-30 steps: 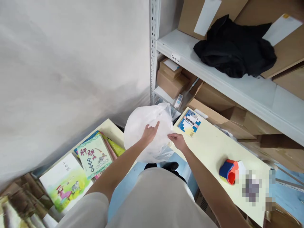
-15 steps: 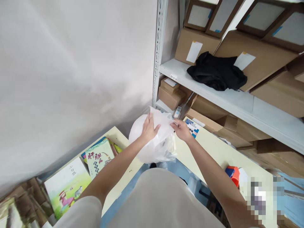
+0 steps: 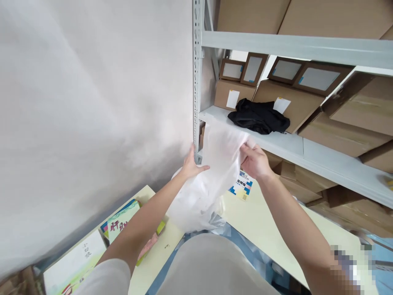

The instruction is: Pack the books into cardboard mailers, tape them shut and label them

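A thin white translucent plastic sheet [image 3: 221, 152] stands raised in front of me, coming up from a rounded white bundle [image 3: 188, 207] between the two tables. My right hand [image 3: 255, 161] grips the sheet's upper right part, its fingers curled round the creased edge. At the sheet's left side is my left hand [image 3: 190, 164], fingers stretched up and thumb held apart; its thumb reaches the sheet. A blue-and-white book [image 3: 241, 186] lies just below my right hand, partly covered by the sheet.
Picture books [image 3: 75, 256] lie on the left table [image 3: 147, 194]. The right table [image 3: 264, 213] runs along a metal shelf rack [image 3: 276, 143] with cardboard boxes [image 3: 353, 135] and a black cloth [image 3: 258, 116]. A pale wall [image 3: 92, 102] rises on the left.
My right hand has moved up and to the right, pulling the sheet taller. My left hand has moved to the sheet's left edge. The view has tilted upward.
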A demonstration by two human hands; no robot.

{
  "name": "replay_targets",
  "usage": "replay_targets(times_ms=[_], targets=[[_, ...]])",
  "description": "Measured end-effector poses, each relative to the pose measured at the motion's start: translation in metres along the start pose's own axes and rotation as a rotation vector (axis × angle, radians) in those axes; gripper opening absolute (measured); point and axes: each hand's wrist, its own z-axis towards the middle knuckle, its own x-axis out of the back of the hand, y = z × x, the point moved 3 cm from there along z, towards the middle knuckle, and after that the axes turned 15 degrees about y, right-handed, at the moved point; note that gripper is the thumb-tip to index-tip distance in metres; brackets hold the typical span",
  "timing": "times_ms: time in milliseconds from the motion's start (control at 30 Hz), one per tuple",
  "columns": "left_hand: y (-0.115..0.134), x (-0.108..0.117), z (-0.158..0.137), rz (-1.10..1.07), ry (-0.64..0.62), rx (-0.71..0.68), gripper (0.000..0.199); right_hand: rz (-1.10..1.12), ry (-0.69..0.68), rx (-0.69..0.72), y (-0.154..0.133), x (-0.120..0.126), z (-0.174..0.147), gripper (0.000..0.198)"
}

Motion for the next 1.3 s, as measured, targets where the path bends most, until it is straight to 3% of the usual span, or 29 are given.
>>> replay_targets(times_ms=[133,233,367,500,567,633,733,833,900,1000,1133,1300], targets=[[0.032,-0.008,0.019,-0.383,-0.42,-0.032,0.05,0.06,0.196,0.219,-0.034,0.034,0.005,0.034],[0.043,-0.017,0.014,-0.43,-0.549,-0.004,0.024,0.112,0.405,0.326,-0.048,0.077,0.001,0.03],[0.045,-0.022,0.015,-0.343,-0.448,-0.057,0.026,0.156,0.622,0.293,-0.04,0.15,-0.027,0.019],[0.06,-0.022,0.034,-0.186,-0.273,-0.214,0.029,0.112,0.859,0.061,-0.006,0.224,-0.081,0.016],[0.077,-0.024,0.043,-0.126,-0.261,-0.288,0.03,0.077,0.989,-0.05,0.011,0.256,-0.112,0.02],[0.098,-0.028,0.048,-0.098,-0.373,-0.339,0.033,0.051,1.109,-0.096,0.023,0.282,-0.141,0.023],[0.122,-0.041,0.05,-0.006,-0.664,-0.407,0.049,0.01,1.241,-0.046,0.035,0.306,-0.177,0.022],[0.124,-0.062,0.049,0.163,-0.895,-0.428,0.051,-0.035,1.329,0.01,0.047,0.314,-0.206,0.019],[0.116,-0.082,0.049,0.274,-0.938,-0.416,0.044,-0.092,1.341,-0.045,0.059,0.314,-0.222,0.019],[0.103,-0.114,0.04,0.465,-0.871,-0.438,0.036,-0.284,1.26,-0.209,0.081,0.314,-0.242,0.024],[0.098,-0.151,0.008,0.641,-0.727,-0.503,0.032,-0.67,1.022,-0.334,0.111,0.322,-0.257,0.034],[0.077,-0.191,-0.04,0.732,-0.695,-0.499,0.033,-1.283,0.668,-0.451,0.155,0.336,-0.266,0.029]])
